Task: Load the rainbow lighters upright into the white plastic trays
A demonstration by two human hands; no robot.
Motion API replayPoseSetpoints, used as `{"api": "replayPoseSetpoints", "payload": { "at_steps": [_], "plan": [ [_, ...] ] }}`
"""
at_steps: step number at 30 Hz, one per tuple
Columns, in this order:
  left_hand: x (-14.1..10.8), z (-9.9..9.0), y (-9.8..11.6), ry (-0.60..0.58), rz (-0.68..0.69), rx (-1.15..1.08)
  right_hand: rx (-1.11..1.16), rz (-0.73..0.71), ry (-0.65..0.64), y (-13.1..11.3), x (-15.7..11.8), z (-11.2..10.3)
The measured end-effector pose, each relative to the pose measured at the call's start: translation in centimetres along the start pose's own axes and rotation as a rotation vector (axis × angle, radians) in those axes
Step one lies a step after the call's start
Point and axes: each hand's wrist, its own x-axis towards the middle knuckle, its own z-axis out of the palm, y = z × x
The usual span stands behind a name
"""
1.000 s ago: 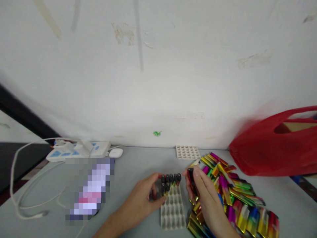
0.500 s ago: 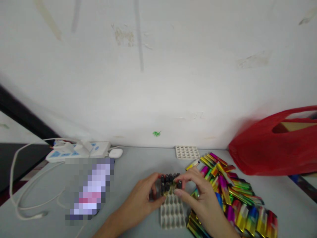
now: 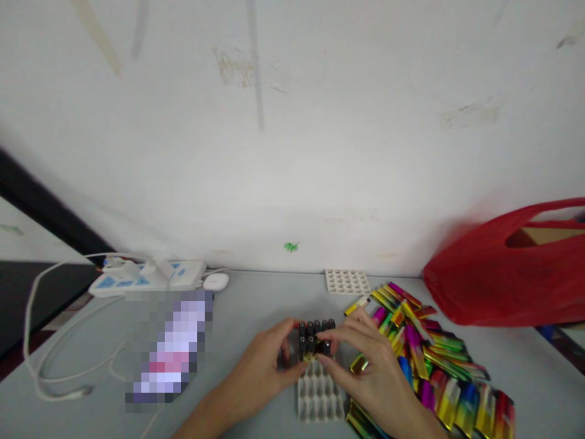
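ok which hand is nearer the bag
Right. The right hand is at the right side of the front tray, the shiny pile between it and the bag; the left hand is farther, at the tray's left.

Diffuse light, wall [image 3: 292,152] brightest mid-frame, glints on metallic pieces [image 3: 448,403], edges stretched, pixelated patch [image 3: 173,350] at left, fine detail soft around my fingers [image 3: 343,333]

The right hand [image 3: 379,356] has moved from beside the pale tray [image 3: 320,396] to over it, bringing the little black-topped stick [image 3: 326,347] in its fingers close to the other black tops [image 3: 311,341] there.
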Motion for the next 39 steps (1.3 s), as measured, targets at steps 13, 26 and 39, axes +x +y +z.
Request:
{"api": "replayPoseSetpoints", "payload": {
  "at_steps": [13, 26, 39],
  "plan": [
    [0.0, -0.1, 0.1, 0.003, 0.004, 0.006, 0.023, -0.038, -0.010, -0.1, -0.1, -0.3],
    [-0.2, -0.1, 0.0, -0.007, -0.024, -0.001, -0.022, 0.105, 0.153, 0.5, -0.7, -0.2],
    [-0.2, -0.2, -0.3, -0.004, -0.018, 0.017, -0.793, 0.262, 0.191, 4.6, -1.7, 0.9]
  ]
}}
